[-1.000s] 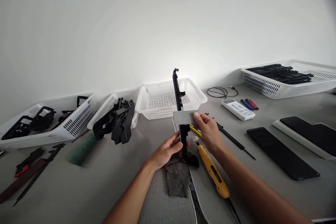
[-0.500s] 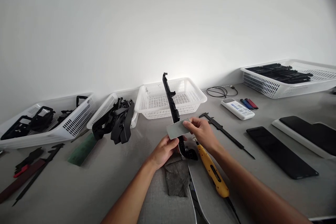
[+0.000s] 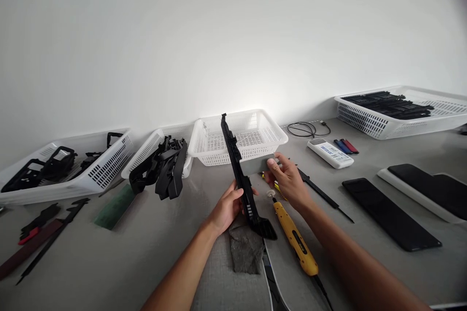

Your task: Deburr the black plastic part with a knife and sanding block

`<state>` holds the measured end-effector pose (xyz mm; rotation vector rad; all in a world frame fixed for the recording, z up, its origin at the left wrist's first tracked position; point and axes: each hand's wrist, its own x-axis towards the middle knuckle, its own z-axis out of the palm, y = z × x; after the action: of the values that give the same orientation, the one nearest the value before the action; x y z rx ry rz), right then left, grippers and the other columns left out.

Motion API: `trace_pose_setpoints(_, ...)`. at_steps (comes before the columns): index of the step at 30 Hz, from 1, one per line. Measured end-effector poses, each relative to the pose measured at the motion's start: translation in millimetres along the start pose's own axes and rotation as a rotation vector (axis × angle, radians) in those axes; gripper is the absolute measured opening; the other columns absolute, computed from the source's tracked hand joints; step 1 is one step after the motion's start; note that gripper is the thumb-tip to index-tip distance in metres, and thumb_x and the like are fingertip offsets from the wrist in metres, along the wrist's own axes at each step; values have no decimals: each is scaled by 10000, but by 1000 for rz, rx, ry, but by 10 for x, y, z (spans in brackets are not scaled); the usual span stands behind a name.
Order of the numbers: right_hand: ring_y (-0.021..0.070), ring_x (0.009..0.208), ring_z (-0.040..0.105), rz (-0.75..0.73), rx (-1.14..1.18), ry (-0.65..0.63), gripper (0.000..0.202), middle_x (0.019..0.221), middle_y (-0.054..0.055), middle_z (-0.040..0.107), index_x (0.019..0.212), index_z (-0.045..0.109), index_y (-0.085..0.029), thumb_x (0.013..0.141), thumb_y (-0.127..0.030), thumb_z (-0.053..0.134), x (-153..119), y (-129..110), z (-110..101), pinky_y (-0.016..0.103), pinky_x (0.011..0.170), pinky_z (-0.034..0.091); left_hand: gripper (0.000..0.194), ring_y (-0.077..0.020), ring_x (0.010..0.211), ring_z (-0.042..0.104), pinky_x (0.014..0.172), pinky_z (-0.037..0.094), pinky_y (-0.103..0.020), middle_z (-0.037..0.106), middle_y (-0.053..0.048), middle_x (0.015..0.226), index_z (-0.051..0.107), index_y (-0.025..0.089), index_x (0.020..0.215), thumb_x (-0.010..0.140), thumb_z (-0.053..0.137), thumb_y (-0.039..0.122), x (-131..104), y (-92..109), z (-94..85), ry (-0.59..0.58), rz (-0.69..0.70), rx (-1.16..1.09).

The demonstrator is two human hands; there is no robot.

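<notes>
My left hand (image 3: 226, 208) is closed around the lower half of a long black plastic strip (image 3: 233, 148), which stands tilted with its clipped end away from me. Its broad curved end (image 3: 265, 228) hangs over a dark grey cloth (image 3: 246, 248). My right hand (image 3: 286, 177) pinches a flat grey rectangular sheet (image 3: 257, 164) by its right end. The sheet's left edge meets the strip's side, above my left hand. Something yellow and black (image 3: 276, 187) shows by my right fingers; whether it is held or lying there I cannot tell.
A yellow corded rotary tool (image 3: 295, 238) lies near my right forearm, with a caliper (image 3: 324, 194) and a black phone (image 3: 390, 214) beyond. White baskets (image 3: 206, 155) line the wall, some with black parts (image 3: 170, 165). A green sheet (image 3: 116, 208) lies left.
The black strip has turned in my left hand, showing more of its side, and its top has moved lower and left. The grey sheet has tilted and risen slightly with my right hand.
</notes>
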<state>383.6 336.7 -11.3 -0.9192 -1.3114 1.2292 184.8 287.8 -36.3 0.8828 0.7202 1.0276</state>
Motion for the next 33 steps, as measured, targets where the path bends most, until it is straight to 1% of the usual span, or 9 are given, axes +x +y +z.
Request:
trace_pose_setpoints(3, 108, 438, 413, 31, 123, -137, 413, 513, -90, 508, 1007, 590, -245, 911, -631, 702, -9, -19, -5, 243, 471, 360, 531, -131, 643, 568, 490, 348, -233, 725, -73, 976, 584, 181, 1294, 883, 695, 499, 3, 7, 6, 55, 21, 39)
trace_pose_setpoints(6, 100, 437, 344, 49, 238, -136, 347, 502, -117, 408, 1062, 627, -250, 909, -537, 745, 2, -13, -67, 241, 464, 335, 585, -115, 562, 519, 434, 292, -225, 688, -37, 840, 587, 163, 1310, 892, 682, 560, -8, 24, 14, 109, 6, 73)
trace_pose_setpoints(10, 132, 616, 517, 60, 289, -162, 329, 753, -27, 591, 1074, 680, -249, 886, -512, 743, -20, -45, -72, 272, 579, 446, 610, -116, 539, 509, 405, 257, -219, 652, -10, 775, 589, 163, 1340, 886, 692, 557, -36, 43, 38, 108, -17, 144)
trace_pose_setpoints(13, 141, 670, 544, 66, 198, -237, 328, 884, 4, 627, 998, 676, -250, 888, -556, 721, -77, -73, 32, 282, 610, 464, 459, -122, 553, 534, 446, 330, -228, 653, -27, 735, 680, 134, 1051, 893, 679, 565, -49, 31, 63, 69, -38, 228)
trace_pose_setpoints(16, 141, 640, 510, 28, 49, -310, 326, 786, -16, 585, 1019, 669, -250, 911, -556, 702, -119, -63, 147, 278, 616, 446, 437, -122, 529, 525, 478, 365, -243, 658, -37, 680, 649, 145, 853, 894, 668, 581, -50, 5, 83, 44, -55, 295)
trace_pose_setpoints(19, 140, 599, 468, -41, -40, -231, 296, 721, -27, 554, 1013, 672, -241, 920, -523, 678, -101, -28, 162, 271, 571, 403, 413, -126, 516, 524, 478, 359, -243, 667, -20, 671, 641, 158, 975, 904, 661, 564, -47, -7, 95, 38, -47, 290)
trace_pose_setpoints(24, 152, 597, 423, -105, -40, 125, 175, 716, -23, 524, 918, 662, -255, 901, -426, 628, -45, -5, 56, 272, 538, 356, 449, -133, 518, 543, 469, 363, -241, 672, -1, 690, 596, 175, 1118, 897, 674, 558, -43, -7, 87, -13, -61, 253)
trace_pose_setpoints(30, 160, 644, 479, -80, -58, -199, 266, 760, -12, 576, 1025, 691, -255, 941, -502, 634, -70, 63, 178, 290, 611, 405, 453, -115, 475, 504, 406, 291, -224, 686, -16, 686, 595, 167, 1070, 883, 680, 571, -32, -39, 63, 34, -70, 267)
trace_pose_setpoints(33, 149, 634, 450, -86, -78, -75, 228, 798, -3, 596, 993, 702, -238, 924, -445, 636, -21, 120, 115, 282, 588, 373, 404, -123, 506, 536, 430, 337, -227, 681, -24, 685, 597, 172, 958, 887, 680, 561, -34, -22, 76, 20, -68, 259)
